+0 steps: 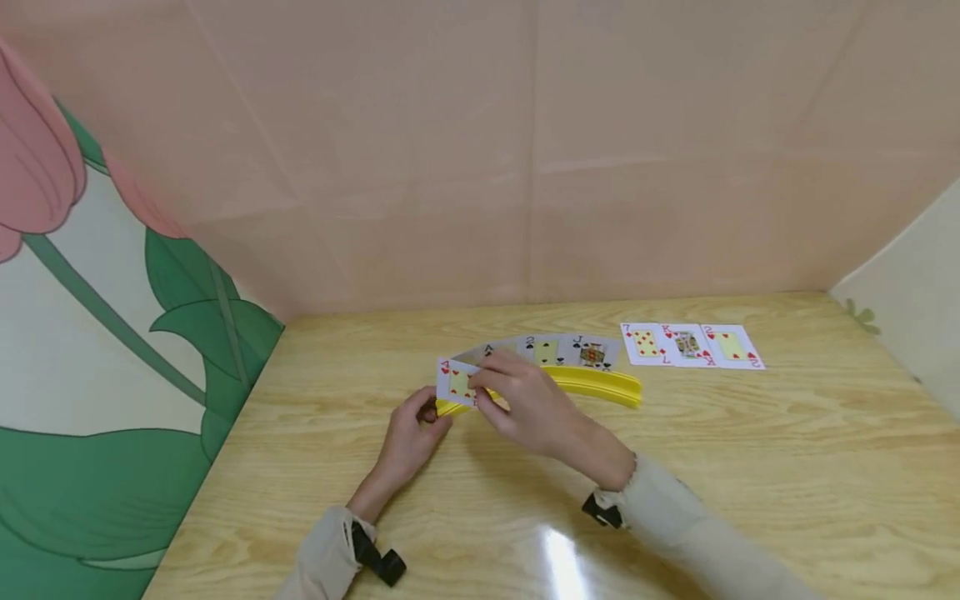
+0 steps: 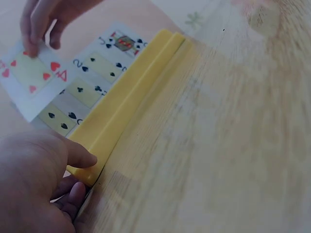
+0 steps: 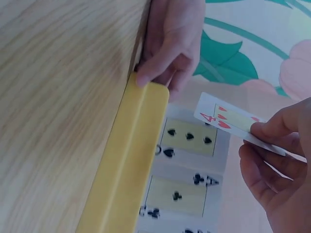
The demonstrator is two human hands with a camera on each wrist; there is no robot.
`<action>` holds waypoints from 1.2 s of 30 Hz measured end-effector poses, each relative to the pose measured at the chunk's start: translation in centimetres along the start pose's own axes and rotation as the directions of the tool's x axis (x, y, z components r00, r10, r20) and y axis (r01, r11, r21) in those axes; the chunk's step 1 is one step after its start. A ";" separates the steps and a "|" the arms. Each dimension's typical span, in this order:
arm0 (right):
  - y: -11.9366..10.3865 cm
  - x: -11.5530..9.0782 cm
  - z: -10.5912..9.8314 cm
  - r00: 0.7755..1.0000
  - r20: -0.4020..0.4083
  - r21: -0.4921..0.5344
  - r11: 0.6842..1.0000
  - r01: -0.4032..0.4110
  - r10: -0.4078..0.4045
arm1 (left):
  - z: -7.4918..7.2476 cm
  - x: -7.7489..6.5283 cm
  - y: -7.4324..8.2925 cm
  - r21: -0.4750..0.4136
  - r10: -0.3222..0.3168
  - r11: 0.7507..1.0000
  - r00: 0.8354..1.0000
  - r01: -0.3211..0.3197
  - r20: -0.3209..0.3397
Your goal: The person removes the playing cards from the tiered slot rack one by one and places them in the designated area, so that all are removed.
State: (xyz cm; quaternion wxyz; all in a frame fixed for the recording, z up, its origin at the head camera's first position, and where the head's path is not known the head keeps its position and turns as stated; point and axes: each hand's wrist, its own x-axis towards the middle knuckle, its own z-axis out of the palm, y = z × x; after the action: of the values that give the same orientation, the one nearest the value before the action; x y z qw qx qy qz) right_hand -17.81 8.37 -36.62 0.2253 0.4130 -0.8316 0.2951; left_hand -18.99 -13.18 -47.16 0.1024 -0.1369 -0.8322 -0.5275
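My right hand (image 1: 531, 406) pinches a four of hearts playing card (image 1: 454, 382) between thumb and fingers. The card is raised above the left part of a curved yellow card holder (image 1: 600, 384). At the holder's left end, my left hand (image 1: 406, 440) grips it with the thumb on the front and fingers curled behind. Cards stand side by side in the holder: a jack of spades (image 1: 592, 355), a two of spades (image 1: 546, 351), an ace of clubs (image 3: 177, 196) and, at the left end, another spades card (image 3: 189, 137).
Face up on the wooden table (image 1: 750, 467), right of the holder, lie a seven of diamonds (image 1: 645, 343), a king of hearts (image 1: 686, 344) and a two of hearts (image 1: 728, 345) in a row. A pink cloth wall (image 1: 525, 167) rises behind the table, with a flower-patterned panel (image 1: 82, 358) at left.
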 end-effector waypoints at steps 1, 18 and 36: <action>0.1 -0.1 -0.3 1.000 -0.005 -0.001 1.000 -0.002 0.002 | 0.0 0.0 0.0 0.005 -0.006 1.000 1.000 0.006 0.000; 1.5 -2.2 -4.8 0.991 -0.130 -0.058 0.998 0.019 -0.026 | -0.1 0.0 0.4 0.030 -0.050 0.998 0.998 0.049 0.026; 2.9 -4.5 -9.6 0.967 -0.251 -0.069 0.998 0.016 -0.033 | 0.0 0.0 0.4 0.047 -0.071 0.996 0.997 0.070 0.022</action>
State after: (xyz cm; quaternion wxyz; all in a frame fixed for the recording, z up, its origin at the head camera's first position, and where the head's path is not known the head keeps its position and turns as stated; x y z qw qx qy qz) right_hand -16.44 18.81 -33.36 0.3462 0.3746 -0.8005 0.3146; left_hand -18.88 -13.01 -46.86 0.0769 -0.1114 -0.8497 -0.5097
